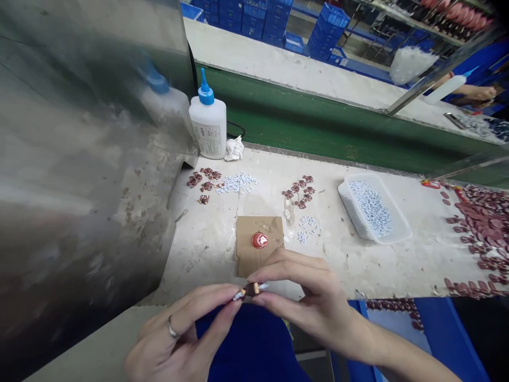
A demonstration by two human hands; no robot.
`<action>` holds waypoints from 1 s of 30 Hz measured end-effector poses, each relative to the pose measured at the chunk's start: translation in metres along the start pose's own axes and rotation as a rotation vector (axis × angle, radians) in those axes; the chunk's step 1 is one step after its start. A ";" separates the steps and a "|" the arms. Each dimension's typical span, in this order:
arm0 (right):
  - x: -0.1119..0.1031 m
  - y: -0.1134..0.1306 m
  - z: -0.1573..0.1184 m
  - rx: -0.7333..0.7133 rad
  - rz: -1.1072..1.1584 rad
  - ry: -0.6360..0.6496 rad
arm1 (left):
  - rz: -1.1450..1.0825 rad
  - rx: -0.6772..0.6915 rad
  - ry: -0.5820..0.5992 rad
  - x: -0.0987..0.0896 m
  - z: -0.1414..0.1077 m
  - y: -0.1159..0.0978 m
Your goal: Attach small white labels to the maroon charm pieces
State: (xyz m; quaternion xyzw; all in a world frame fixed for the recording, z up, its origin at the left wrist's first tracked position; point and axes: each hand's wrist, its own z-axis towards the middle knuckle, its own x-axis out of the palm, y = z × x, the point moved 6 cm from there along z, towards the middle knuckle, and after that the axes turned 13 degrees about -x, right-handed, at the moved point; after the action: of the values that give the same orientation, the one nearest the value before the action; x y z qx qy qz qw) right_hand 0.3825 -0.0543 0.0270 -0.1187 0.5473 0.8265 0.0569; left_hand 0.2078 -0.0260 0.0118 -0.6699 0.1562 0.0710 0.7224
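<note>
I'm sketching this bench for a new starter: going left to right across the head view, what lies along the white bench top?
Reddish-brown small pieces → small white-and-blue pieces → cardboard sheet with a red disc → second reddish-brown cluster → white plastic tray of pale pieces → dense reddish-brown spread

1. Just beyond the fingers [286, 260], we see a brown cardboard square [248, 254] on the tabletop [207, 265], with a round red piece [260, 240] on it.
2. Farther beyond the fingers, we find a white glue bottle [208, 130] beside a crumpled tissue [234, 149].
3. Beyond and right of the fingers, we see a white plastic tray [355, 212] holding small white pieces [371, 209].
4. Far to their right, we see reddish-brown pieces [481, 223] spread across the tabletop.
5. Left of the fingers, we see a large scuffed metal sheet [79, 159].
6. Well beyond the fingers, we see stacked blue crates [242, 16] and a co-worker's hand [483, 93].
</note>
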 end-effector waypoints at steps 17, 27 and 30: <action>-0.006 0.019 0.000 -0.174 -0.182 0.173 | 0.231 0.366 0.008 -0.002 -0.002 -0.013; -0.008 -0.005 -0.006 0.102 0.091 -0.005 | 0.177 0.360 0.254 0.003 0.014 -0.017; -0.002 -0.022 -0.014 0.315 0.322 -0.121 | 0.005 0.037 0.356 0.011 0.020 -0.004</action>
State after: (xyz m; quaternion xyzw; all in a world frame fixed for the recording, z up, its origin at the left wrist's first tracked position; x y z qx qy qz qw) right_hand 0.3913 -0.0586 0.0023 0.0301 0.6772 0.7348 -0.0250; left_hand 0.2215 -0.0081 0.0134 -0.6582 0.2843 -0.0499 0.6953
